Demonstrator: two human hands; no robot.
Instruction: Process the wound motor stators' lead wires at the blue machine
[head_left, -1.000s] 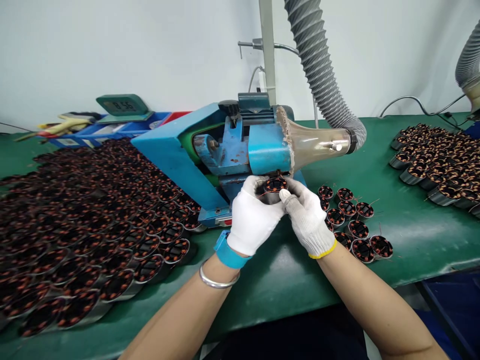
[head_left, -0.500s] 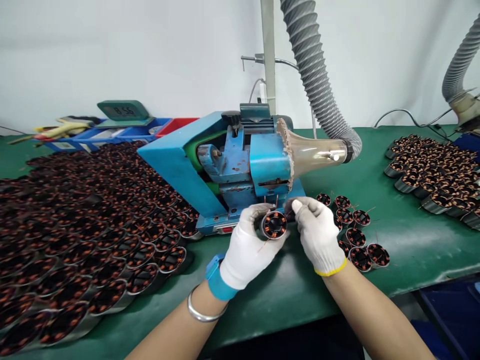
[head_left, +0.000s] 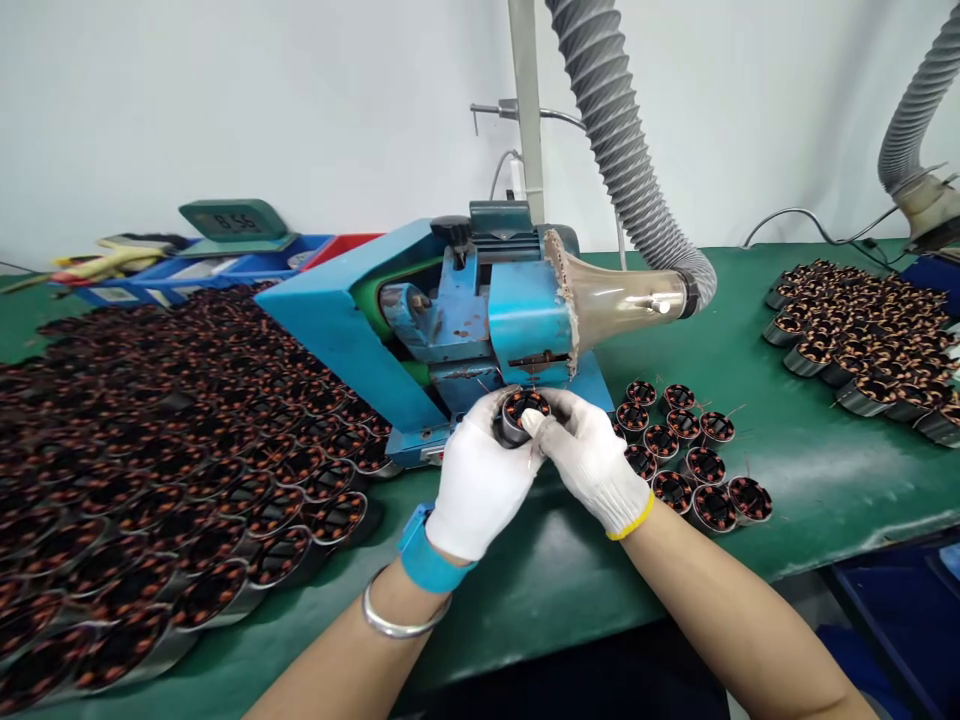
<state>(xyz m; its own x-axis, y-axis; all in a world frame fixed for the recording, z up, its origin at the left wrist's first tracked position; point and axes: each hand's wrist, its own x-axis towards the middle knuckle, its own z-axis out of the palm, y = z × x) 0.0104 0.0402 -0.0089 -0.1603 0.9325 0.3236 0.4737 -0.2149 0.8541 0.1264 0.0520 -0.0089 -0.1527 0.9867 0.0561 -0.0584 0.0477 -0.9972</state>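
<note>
Left grip (head_left: 480, 482), white glove: closed around the left side of one coil. Right grip (head_left: 589, 455), white glove, yellow cuff edge: closed on the same coil from the right, thumb laid over its near rim.

Coil (head_left: 517, 408), one, metal-sided, dark inside with copper windings: held between both hands, above the table, just in front of the machine. Open round end faces up and toward the wearer; its long axis, through the ring, stands near upright, tipped slightly. Thin wire at the far rim points away, toward the machine; whether it enters the slot (head_left: 538, 358) cannot be told.

Machine (head_left: 529, 310), blue, worn: just beyond the hands. Clear funnel (head_left: 619, 290) on its right side, joined to a grey ribbed hose (head_left: 615, 130).

Small cluster of coils (head_left: 673, 490): right of the right hand, open ends up. Large spread of coils (head_left: 289, 550): left. Further batch (head_left: 870, 345): far right. All on the green table (head_left: 570, 590). Clock (head_left: 236, 220): back left.
</note>
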